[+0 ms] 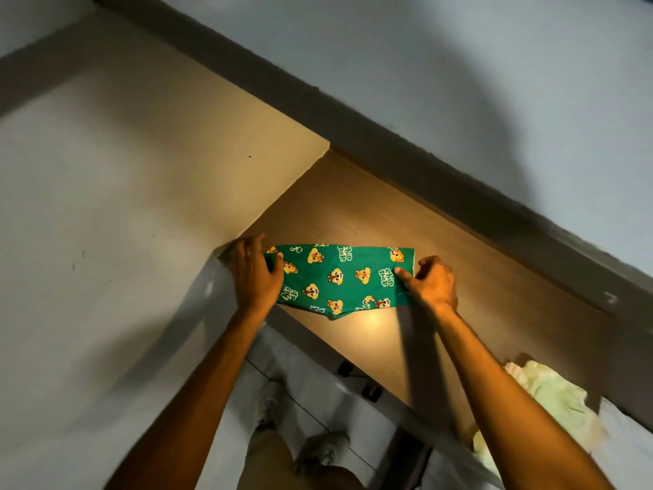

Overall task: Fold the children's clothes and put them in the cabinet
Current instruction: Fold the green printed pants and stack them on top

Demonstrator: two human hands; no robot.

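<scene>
A green children's garment (339, 277) printed with small cartoon faces lies flat on a brown wooden tabletop (441, 242). My left hand (252, 274) pinches its left end at the table's corner, thumb on top of the cloth. My right hand (429, 282) grips the right end, fingers curled over the edge. The cloth is stretched between both hands. No cabinet is in view.
A pale green and white heap of clothes (544, 401) lies on the tabletop at the lower right. A grey wall (106, 206) stands on the left and another behind the table. Below the table edge are my feet (272, 404) on a pale floor.
</scene>
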